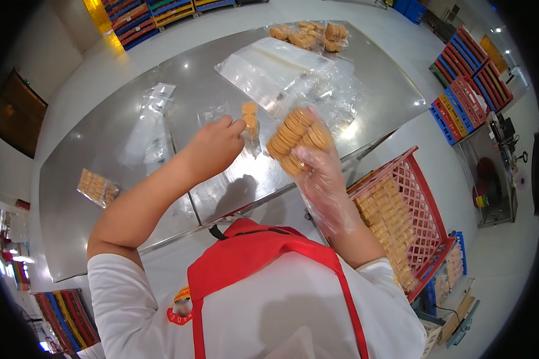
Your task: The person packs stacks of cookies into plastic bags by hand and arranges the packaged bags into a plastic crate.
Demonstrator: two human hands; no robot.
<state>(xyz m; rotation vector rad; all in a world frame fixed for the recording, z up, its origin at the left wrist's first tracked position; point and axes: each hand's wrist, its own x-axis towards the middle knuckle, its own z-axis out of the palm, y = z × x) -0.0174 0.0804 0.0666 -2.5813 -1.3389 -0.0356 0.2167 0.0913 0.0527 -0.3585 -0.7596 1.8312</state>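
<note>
My left hand point(217, 146) is bare, its fingers pinched together at the edge of a clear plastic bag point(254, 145). Right beside the fingertips, a few round golden cookies point(250, 116) show in that bag; its exact outline is hard to make out. In a clear plastic glove, my right hand point(318, 160) is closed around several rows of round cookies point(293, 133), held above the table's near edge. Flat empty plastic bags point(275, 69) lie in a pile beyond both hands.
The steel table point(191, 78) bears filled cookie packs point(308, 36) at the far edge, one pack point(97, 187) at left, and more loose bags point(147, 134). A red crate point(428, 218) of cookies stands at right. Stacked crates point(470, 78) stand further off.
</note>
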